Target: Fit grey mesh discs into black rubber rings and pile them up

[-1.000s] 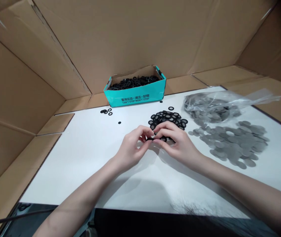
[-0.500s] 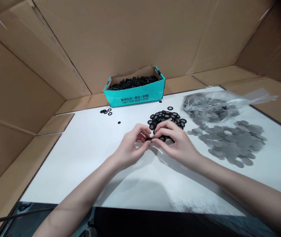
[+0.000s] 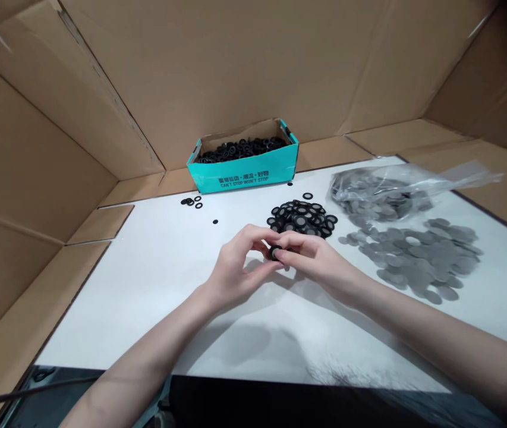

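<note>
Between my two hands is a black rubber ring (image 3: pixel 273 252), tilted so its round face shows. My left hand (image 3: pixel 244 264) grips its left edge with thumb and fingers. From the other side my right hand (image 3: pixel 313 255) pinches it, the thumb pressed over its middle. Part of the ring is hidden by the fingers, and I cannot tell whether a grey disc sits in it. Just beyond my fingertips lies a heap of black rings with grey mesh-like centres (image 3: pixel 301 220). Right of my right hand spreads a pile of loose grey discs (image 3: pixel 431 255).
A turquoise cardboard box (image 3: pixel 246 177) full of black rings stands at the back. A clear plastic bag (image 3: pixel 378 193) of grey discs lies behind the loose pile. A few stray rings (image 3: pixel 197 205) rest on the white tabletop (image 3: pixel 146 285). Cardboard walls (image 3: pixel 235 71) enclose the table.
The black ring has tipped up from nearly edge-on to show its face. My right thumb has moved onto its middle, and my right fingers have drawn in, uncovering more of the heap.
</note>
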`<state>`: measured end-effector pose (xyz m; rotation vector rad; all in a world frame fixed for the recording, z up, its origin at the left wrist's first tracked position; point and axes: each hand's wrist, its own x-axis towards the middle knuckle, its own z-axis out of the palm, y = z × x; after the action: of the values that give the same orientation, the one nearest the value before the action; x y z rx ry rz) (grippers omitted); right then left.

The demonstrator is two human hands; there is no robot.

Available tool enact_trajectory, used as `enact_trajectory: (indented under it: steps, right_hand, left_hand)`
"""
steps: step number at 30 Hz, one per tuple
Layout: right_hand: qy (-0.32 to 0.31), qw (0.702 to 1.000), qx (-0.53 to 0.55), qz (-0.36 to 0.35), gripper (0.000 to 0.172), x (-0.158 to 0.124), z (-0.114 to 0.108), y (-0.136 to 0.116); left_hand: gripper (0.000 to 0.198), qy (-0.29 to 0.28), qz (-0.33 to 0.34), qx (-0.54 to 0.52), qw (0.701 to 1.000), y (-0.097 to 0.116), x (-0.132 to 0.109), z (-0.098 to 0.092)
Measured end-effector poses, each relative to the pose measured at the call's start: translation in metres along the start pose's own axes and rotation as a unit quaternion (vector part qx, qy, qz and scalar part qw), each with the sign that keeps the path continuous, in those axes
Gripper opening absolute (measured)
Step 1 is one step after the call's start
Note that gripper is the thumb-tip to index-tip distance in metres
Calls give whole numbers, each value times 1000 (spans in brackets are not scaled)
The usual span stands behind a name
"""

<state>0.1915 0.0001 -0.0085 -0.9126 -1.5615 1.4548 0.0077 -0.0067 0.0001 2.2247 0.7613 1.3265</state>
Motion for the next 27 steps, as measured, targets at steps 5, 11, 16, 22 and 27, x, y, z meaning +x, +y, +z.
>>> enact_trajectory:
  steps: [5,11,16,22,27]
  right_hand:
    - [8,999,47,5,28,-1,4,1]
    - [23,1000,20,-6,30,-1,4,2]
    - [19,1000,18,-10,24,-1,4,1]
    - [35,999,11,2,21,-2,5,1]
    - [29,999,22,-2,23,-1,4,1]
  left_hand:
    - [34,20,21,23,999,1,0,3]
    - [35,34,32,46,998,1,-2,4]
    - [34,43,24,41,998,1,-4,6]
    - [33,48,44,49,997,-1,-5,8]
    - [34,48,50,90,993,-1,-4,5]
